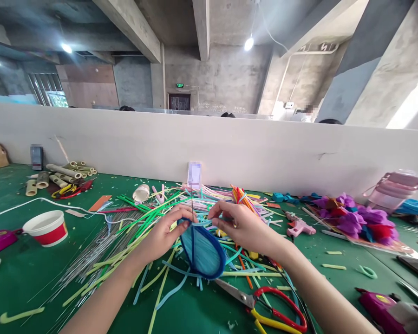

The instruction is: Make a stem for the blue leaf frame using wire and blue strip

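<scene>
A blue petal-shaped piece (pixel 207 253) with a dark blue fuzzy rim and a lighter blue filling hangs in front of me. My left hand (pixel 170 229) pinches its upper end, close to a thin dark wire (pixel 192 204) that stands upright there. My right hand (pixel 238 227) has its fingers pinched at the end of a light blue pipe cleaner (pixel 204 223) that runs across the top of the petal. Beneath both hands lies a heap of loose pipe cleaners (pixel 153 211) in green, yellow, pink and blue. Scissors (pixel 252 299) with red and yellow handles lie open just below the petal.
Thin metal wires (pixel 87 260) spread to the left, near a red-and-white paper cup (pixel 48 228). Bamboo pieces (pixel 64 174) and pliers (pixel 71 189) lie farther back. Rightward are a pink glue gun (pixel 297 226), purple flowers (pixel 362 215) and a pink bottle (pixel 393 190). A white partition (pixel 153 144) borders the table.
</scene>
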`<state>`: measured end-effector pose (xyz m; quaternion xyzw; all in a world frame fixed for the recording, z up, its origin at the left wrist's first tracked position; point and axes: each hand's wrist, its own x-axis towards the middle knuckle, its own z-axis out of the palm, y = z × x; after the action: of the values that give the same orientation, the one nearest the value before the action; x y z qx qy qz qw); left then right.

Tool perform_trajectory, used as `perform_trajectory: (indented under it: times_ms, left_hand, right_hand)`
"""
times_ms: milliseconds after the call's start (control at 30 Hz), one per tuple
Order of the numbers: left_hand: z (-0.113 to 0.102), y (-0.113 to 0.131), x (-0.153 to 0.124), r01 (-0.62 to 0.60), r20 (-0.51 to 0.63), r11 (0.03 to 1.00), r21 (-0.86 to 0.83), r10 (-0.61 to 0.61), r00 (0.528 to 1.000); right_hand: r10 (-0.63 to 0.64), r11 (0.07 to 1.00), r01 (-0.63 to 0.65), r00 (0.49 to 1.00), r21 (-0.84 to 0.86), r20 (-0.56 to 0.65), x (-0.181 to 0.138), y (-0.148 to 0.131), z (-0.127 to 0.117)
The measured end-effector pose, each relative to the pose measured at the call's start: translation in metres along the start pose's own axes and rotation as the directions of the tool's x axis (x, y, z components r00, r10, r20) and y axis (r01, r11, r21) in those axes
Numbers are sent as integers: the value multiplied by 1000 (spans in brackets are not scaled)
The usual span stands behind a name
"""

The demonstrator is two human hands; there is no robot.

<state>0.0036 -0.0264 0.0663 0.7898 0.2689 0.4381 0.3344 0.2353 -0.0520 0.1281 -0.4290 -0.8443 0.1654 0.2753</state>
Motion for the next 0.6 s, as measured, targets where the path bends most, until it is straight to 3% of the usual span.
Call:
perform_trajectory:
  times_ms: [400,600]
  left_hand:
    - [19,-5,-5,81,-111,976,-203,-105,988]
    - [28,-9,-4,49,-163,965,-257,-93,982]
  right_hand:
    - [57,985,-47,997,165,-59,8,-5,18]
    - [1,984,8,999,176,-48,8,2,19]
